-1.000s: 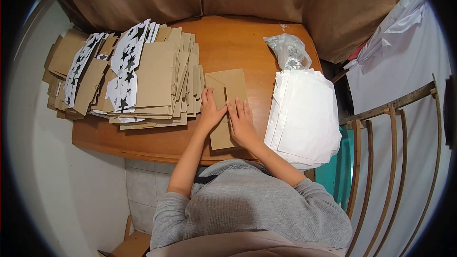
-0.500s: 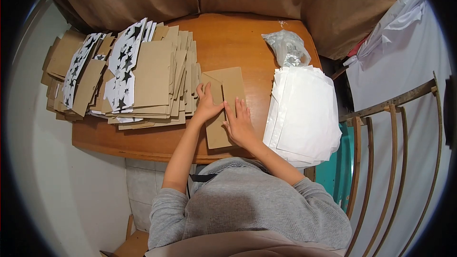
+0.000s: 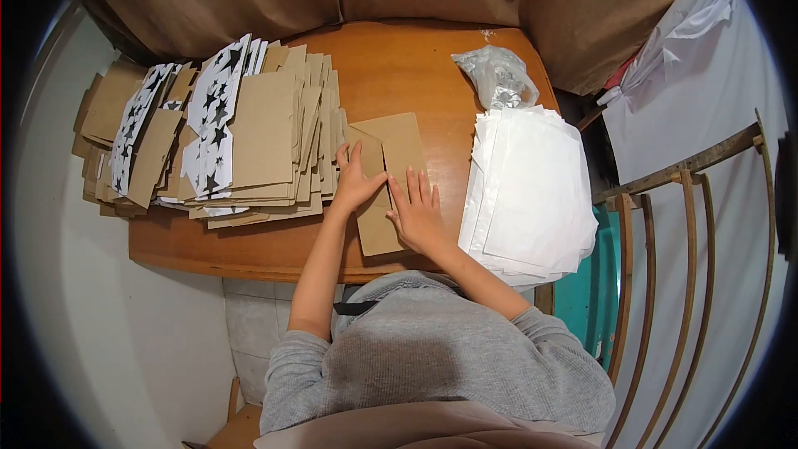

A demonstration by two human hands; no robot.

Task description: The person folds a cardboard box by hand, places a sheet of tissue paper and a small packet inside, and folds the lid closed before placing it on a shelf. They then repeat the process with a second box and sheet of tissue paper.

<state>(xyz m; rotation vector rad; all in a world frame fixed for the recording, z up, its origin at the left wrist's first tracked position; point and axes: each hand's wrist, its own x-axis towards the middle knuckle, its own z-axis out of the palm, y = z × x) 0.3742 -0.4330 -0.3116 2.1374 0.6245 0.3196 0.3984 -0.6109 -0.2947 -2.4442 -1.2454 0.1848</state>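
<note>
A folded piece of brown cardboard (image 3: 403, 135) lies flat on the wooden table in front of me, with a slit running down its middle. My left hand (image 3: 357, 185) rests on its left half, fingers spread, the thumb reaching to the slit. On the right half, my right hand (image 3: 418, 214) lies flat with its fingers apart. The thumb of one hand and the edge of the other meet near the slit. Neither hand grips anything. Part of the cardboard is hidden under my hands.
To the left stand stacks of brown cardboard pieces (image 3: 262, 129), some with white star-printed parts (image 3: 218, 108). On the right lies a pile of white sheets (image 3: 536, 191), with a clear plastic bag (image 3: 503, 79) behind it. A wooden rack (image 3: 690, 258) stands beyond the table's right side.
The view has shifted slightly. My right fingers are spread a little wider on the cardboard; otherwise both hands stay in nearly the same place.
</note>
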